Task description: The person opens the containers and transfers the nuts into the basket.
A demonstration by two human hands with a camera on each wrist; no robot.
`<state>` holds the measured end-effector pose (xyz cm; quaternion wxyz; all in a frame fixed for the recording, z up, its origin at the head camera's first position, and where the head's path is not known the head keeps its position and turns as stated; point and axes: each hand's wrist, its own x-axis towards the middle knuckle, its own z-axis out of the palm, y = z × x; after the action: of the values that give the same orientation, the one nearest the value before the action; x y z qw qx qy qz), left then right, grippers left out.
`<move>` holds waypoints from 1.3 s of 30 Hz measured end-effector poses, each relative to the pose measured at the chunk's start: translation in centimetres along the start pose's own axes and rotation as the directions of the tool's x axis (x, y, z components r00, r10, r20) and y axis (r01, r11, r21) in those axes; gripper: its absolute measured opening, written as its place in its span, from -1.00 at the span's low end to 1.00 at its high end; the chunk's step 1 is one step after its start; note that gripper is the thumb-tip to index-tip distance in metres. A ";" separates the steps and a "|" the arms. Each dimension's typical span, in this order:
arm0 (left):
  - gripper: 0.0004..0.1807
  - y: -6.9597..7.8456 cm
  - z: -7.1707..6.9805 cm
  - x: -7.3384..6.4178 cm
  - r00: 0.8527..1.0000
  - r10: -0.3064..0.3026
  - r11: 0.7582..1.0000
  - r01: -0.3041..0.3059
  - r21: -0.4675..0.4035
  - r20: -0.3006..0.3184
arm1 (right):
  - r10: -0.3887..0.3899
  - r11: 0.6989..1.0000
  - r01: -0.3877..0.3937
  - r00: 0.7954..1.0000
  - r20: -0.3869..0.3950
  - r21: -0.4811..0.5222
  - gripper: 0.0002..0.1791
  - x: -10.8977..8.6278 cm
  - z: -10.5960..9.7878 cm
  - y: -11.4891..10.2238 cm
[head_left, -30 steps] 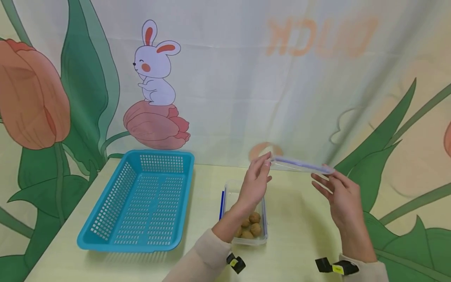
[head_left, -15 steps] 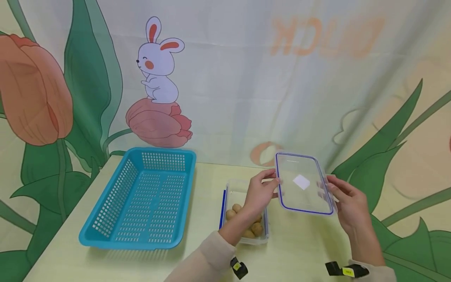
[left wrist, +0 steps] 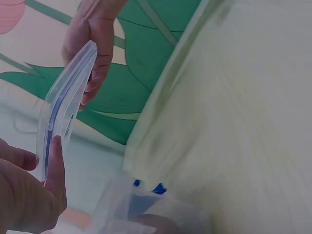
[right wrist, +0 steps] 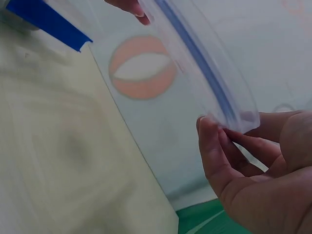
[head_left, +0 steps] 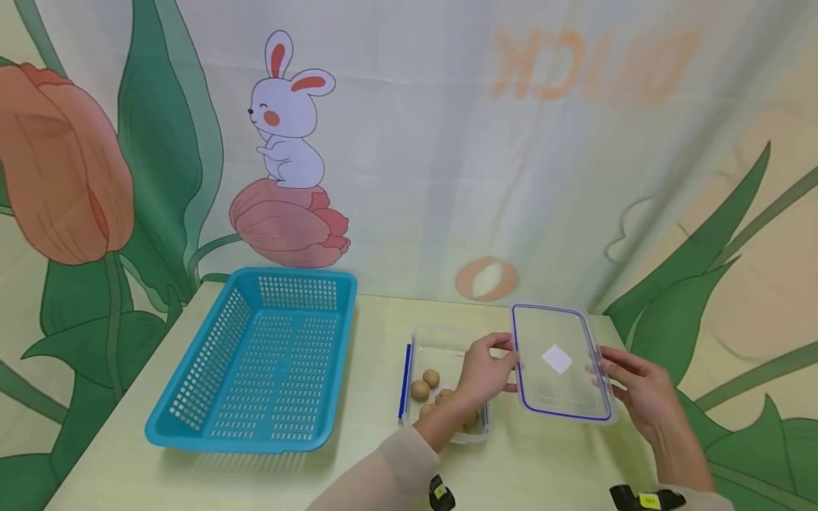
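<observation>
A clear plastic lid (head_left: 562, 387) with a blue seal strip and a white label is held above the table at the right of the head view. My left hand (head_left: 487, 372) pinches its left edge between thumb and fingers. At the opposite edge, my right hand (head_left: 645, 390) grips the lid, as the right wrist view also shows the lid's corner (right wrist: 234, 114) between thumb and fingers. Left of the lid stands a clear box (head_left: 441, 355) with a blue side clip. Several round brown walnuts (head_left: 420, 389) lie in it, partly hidden behind my left forearm.
A blue perforated basket (head_left: 281, 362) stands on the pale yellow table (head_left: 377, 341) to the left of the box. Behind the table hangs a printed curtain (head_left: 409, 142) with a rabbit and tulips.
Both hands have turned the lid from nearly edge-on to flat-facing, then lowered it towards the table and slightly right. The basket and box have stayed in place.
</observation>
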<state>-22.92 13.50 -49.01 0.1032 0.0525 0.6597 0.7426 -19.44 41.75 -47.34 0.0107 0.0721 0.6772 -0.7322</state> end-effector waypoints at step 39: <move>-0.70 -7.3 7.4 0.5 0.970 -0.047 0.917 0.137 0.374 -0.239 | 0.174 0.922 -0.214 0.973 -0.150 -0.322 -0.54 0.5 -6.8 7.6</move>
<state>-21.21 21.61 -55.33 0.0502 -0.0440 0.8026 0.5927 -18.41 47.90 -55.45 0.0551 0.1793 0.7810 -0.5957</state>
